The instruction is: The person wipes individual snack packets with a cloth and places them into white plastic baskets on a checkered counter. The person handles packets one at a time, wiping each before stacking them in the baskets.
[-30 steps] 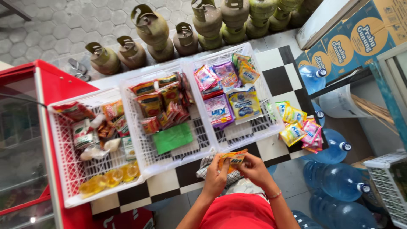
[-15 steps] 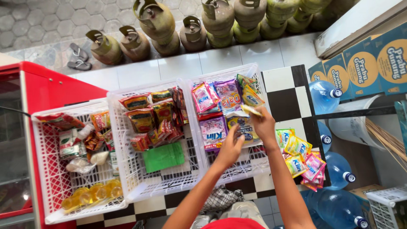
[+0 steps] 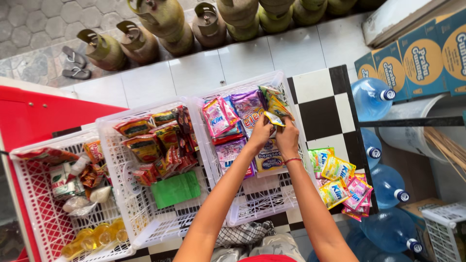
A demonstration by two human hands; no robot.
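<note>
Both my hands reach into the right white basket point(image 3: 264, 204), which holds pink, purple and yellow sachet packs. My left hand point(image 3: 260, 132) and my right hand point(image 3: 288, 138) pinch a small yellow sachet point(image 3: 273, 119) between them, just above a blue-and-yellow packet point(image 3: 270, 160). More yellow-green sachets point(image 3: 272, 94) stand at the basket's far right corner. A red band circles my right wrist.
A middle white basket point(image 3: 145, 223) holds orange snack packs and a green packet point(image 3: 175, 188). The left basket point(image 3: 41, 228) holds mixed goods. Loose sachets point(image 3: 342, 182) lie on the checkered counter. Green gas cylinders point(image 3: 160, 22), water jugs point(image 3: 371, 97) and cardboard boxes point(image 3: 422, 58) surround it.
My hands rose from near my body into the right basket, then drew together over the yellow sachet at its upper right. The view has shifted closer.
</note>
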